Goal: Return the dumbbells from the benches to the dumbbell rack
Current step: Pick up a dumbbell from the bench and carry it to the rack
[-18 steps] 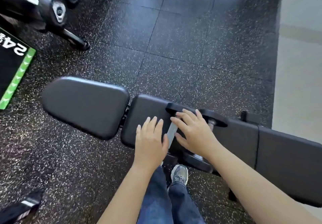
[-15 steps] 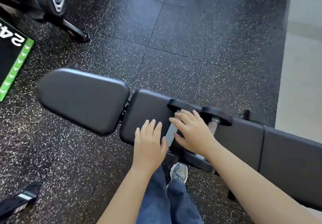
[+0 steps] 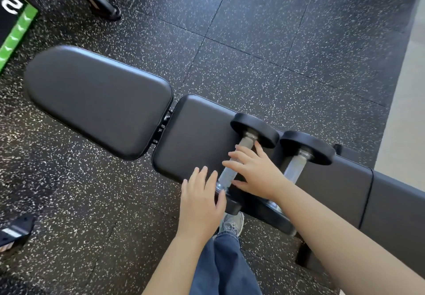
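Two black dumbbells with silver handles lie side by side across the black padded bench [image 3: 197,134]. My right hand [image 3: 255,170] rests over the handle of the left dumbbell [image 3: 253,129], fingers spread and not wrapped around it. The right dumbbell [image 3: 305,147] lies untouched just beyond my wrist. My left hand [image 3: 201,198] hovers flat at the bench's near edge, beside the left dumbbell's near head, holding nothing. The rack's dumbbells are out of frame.
A foot of the dumbbell rack [image 3: 103,7] stands on the speckled rubber floor at the upper left. A black and green box [image 3: 16,25] sits at the left edge. My jeans leg and shoe [image 3: 232,223] are below the bench. A small black object [image 3: 16,230] lies at the lower left.
The view has tilted down and closer, pushing the rack's dumbbells out of frame. My right hand has slid along the left dumbbell's handle toward its far head; both dumbbells stay on the bench.
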Available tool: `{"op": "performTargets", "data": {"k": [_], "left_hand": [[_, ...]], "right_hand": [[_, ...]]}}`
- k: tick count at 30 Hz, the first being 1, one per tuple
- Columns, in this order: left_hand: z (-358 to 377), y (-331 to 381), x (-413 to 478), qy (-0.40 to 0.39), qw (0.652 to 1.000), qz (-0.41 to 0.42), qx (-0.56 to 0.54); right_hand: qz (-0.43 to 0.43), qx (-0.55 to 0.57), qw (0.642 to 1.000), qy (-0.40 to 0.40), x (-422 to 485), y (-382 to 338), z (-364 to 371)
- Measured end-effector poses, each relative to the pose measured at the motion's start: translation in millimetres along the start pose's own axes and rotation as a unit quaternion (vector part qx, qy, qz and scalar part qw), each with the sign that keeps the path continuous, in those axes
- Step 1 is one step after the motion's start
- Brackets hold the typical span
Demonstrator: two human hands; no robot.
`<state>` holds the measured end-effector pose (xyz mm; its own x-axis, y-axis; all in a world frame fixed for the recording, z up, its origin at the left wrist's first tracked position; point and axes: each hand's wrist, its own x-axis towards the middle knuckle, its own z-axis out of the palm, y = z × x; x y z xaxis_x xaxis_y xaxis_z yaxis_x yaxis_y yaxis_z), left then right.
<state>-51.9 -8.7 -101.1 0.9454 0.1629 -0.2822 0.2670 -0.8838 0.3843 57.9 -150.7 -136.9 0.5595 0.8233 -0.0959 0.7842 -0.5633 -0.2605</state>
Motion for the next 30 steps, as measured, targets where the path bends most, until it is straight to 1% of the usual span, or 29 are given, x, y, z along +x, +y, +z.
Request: {"op": "performTargets", "data": {"k": [4,8,12,19,23,30], "left_hand": [[15.3,-2.8,-5.4,-0.008,0.998,-0.037,-0.047],[23.6,-4.6,-7.3,-0.004,0.996,-0.05,-0.067],[25.5,-6.2,-5.4,0.007,0.995,-0.061,-0.078],[19.3,-14.6,0.6,0.064,0.992,-0.09,-0.066],[13.8,-24.2,7.6,0.096,0.986,-0.124,-0.05],[7.2,-42.5,20.3,0.133,0.97,-0.187,-0.085]], "right_hand": [[-0.043,-0.024,0.998,-0.039,8.0,7.3,4.8],[-0.087,-0.028,0.993,-0.075,16.5,16.3,11.7],[-0.136,-0.023,0.988,-0.076,28.7,22.4,14.3],[-0.165,0.002,0.985,-0.054,65.2,15.1,14.0],[-0.148,0.017,0.988,-0.05,87.4,3.4,13.8],[-0.19,-0.039,0.977,-0.092,120.2,-3.2,12.7]]}}
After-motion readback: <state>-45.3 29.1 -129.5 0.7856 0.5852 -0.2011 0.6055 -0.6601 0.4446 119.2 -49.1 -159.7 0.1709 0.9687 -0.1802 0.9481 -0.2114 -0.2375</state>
